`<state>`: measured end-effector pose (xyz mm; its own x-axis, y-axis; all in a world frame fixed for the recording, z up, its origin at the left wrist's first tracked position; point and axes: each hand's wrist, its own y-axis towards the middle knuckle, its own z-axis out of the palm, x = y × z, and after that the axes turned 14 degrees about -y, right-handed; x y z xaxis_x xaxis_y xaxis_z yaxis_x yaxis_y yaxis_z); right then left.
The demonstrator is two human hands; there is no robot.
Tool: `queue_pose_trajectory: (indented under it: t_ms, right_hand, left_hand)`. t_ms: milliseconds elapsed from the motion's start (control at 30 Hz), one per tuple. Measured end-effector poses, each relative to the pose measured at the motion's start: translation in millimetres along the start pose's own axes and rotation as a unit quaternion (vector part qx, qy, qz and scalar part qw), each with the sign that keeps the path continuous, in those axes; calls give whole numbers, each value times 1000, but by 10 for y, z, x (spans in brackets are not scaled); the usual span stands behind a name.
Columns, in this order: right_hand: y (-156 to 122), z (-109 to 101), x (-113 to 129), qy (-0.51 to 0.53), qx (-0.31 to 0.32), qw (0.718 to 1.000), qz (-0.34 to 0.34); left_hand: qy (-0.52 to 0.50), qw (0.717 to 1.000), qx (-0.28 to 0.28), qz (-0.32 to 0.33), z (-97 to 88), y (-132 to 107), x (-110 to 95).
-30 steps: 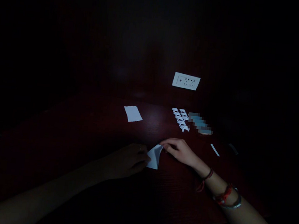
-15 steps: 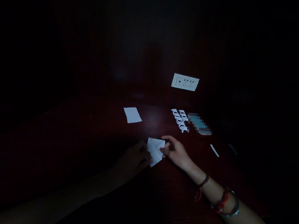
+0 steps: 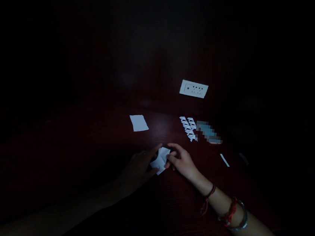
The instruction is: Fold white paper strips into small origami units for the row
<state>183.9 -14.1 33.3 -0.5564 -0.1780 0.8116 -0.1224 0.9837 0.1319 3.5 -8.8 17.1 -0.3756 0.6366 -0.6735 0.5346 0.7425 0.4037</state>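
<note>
A small white sheet of paper with crossing creases is between my two hands, just above or on the dark red table. My left hand, deep in shadow, grips the paper's left and lower edges between thumb and fingers. From the right, my right hand pinches the other edge with its thumb and fingers, the index finger arched along the top. The paper's sides are bent inward along the creases. Parts of its edges are hidden behind the fingers.
Flat white paper lies at the back left. Several small folded paper pieces stand in two rows beside a phone, whose screen is blurred. A narrow paper strip lies to the right. A socket plate is on the wall.
The paper has gone from nearly flat to bent inward at its sides. My left fingers have moved up around its far edge, and my right hand has shifted slightly left.
</note>
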Motion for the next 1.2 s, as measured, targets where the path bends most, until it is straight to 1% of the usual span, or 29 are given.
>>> queue_pose_trajectory:
  t_ms: [167, 300, 500, 667, 867, 933, 1100, 1200]
  right_hand:
    - [13, 16, 8, -3, 11, 1000, -5]
    - [25, 18, 10, -15, 13, 1000, -2]
    - [27, 22, 29, 9, 11, 1000, 9]
    - [27, 19, 44, 55, 5, 997, 46]
    - [47, 15, 32, 95, 0, 993, 73]
    - [53, 10, 15, 78, -5, 995, 66]
    - [61, -2, -61, -1, -19, 1000, 12]
    - [65, -6, -90, -20, -11, 1000, 8]
  left_hand:
    - [4, 1000, 11, -22, 11, 11, 47]
    - [-3, 1000, 21, -7, 6, 9, 33]
    - [18, 1000, 11, -3, 18, 5, 43]
    - [-23, 1000, 8, -17, 26, 6, 65]
    - [-67, 997, 2, -36, 13, 11, 50]
    - [-82, 996, 0, -45, 12, 15, 48]
    - [-113, 992, 6, -58, 23, 27, 49]
    - [-122, 991, 12, -61, 25, 30, 40]
